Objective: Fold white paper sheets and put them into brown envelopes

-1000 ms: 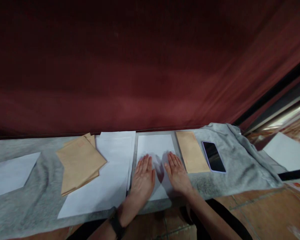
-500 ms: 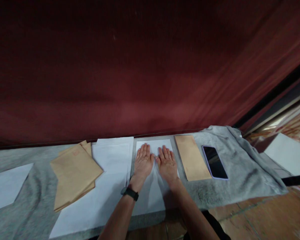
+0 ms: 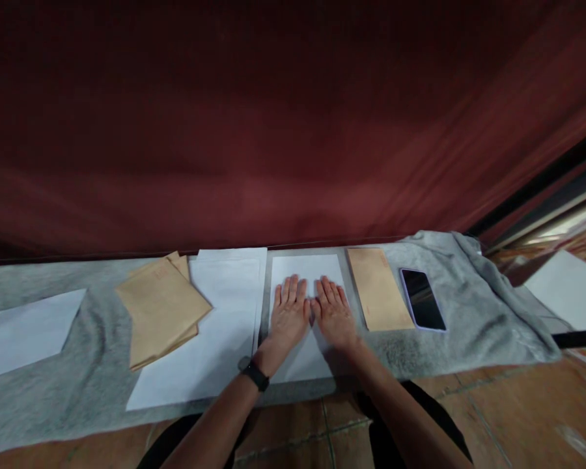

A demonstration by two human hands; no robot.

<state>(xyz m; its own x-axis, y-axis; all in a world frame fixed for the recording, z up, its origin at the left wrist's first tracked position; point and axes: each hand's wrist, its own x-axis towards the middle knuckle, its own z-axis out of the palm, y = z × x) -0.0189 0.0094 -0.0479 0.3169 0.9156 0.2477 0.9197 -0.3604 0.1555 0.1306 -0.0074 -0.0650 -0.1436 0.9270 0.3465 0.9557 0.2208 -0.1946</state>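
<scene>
A sheet of white paper lies on the grey cloth, and both of my palms press flat on it. My left hand has its fingers stretched toward the far edge. Beside it my right hand lies the same way, fingers out, the thumbs almost meeting. Neither hand grips anything. Just left of this sheet is a stack of white paper. Brown envelopes lie fanned across that stack's left side. On the right of my right hand is another brown envelope.
A phone in a lilac case lies beyond the right envelope. Another white paper is at far left. Grey cloth covers the bench, bunched at its right end. A dark red wall rises behind, and tiled floor shows in front.
The view has shifted slightly, so the bench sits higher and more floor shows. My hands have slid a little nearer to me on the sheet, still flat.
</scene>
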